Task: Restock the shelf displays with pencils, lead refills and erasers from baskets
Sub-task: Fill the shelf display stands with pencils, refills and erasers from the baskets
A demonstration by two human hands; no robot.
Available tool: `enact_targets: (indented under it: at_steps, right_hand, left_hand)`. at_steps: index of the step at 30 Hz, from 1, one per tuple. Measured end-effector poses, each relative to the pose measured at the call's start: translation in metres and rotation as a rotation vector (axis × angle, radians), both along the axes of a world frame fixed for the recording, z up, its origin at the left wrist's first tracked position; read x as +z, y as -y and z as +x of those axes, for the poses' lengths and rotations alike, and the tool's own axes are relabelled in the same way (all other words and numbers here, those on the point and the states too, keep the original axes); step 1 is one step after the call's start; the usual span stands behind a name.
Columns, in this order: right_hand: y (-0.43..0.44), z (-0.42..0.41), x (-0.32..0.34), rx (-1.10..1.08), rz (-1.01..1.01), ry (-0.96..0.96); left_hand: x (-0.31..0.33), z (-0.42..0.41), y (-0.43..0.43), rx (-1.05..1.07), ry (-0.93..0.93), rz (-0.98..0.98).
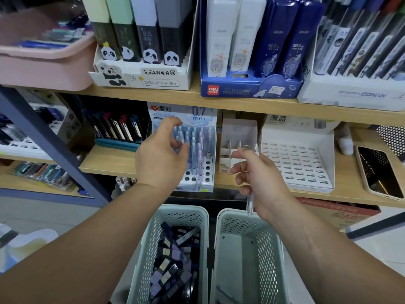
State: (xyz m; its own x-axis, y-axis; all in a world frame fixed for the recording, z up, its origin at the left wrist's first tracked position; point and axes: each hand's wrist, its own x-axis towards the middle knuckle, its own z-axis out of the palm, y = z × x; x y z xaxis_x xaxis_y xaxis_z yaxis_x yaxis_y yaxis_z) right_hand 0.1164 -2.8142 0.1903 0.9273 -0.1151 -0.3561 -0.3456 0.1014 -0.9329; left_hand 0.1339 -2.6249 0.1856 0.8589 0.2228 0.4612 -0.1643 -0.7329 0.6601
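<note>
The light wooden shelf point(109, 161) carries a white holed pencil display point(208, 168). The left hand point(160, 156) curves among its pastel pencils point(194, 140), grip unclear; the right hand point(260, 178) has its grip pinching a clear plastic pencil point(250, 202).

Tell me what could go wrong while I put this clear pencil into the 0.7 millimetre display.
1. Your left hand is among the standing pencils in the 0.7 mm display, which sits at the shelf's front edge; a bump could tip them.
2. Your right hand holds the clear pencil with its lower end hanging towards the right basket; a slip would likely drop it there.
3. The phone lies at the shelf edge and could be knocked.
</note>
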Motion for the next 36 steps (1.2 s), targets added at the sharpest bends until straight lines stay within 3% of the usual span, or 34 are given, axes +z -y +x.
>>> enact_targets:
  at_steps: [36]
  right_hand:
    - [0.0069,0.002,-0.0002,-0.042,0.028,0.021]
  left_hand:
    - [-0.0067,0.0059,-0.0014,0.042,0.089,0.109]
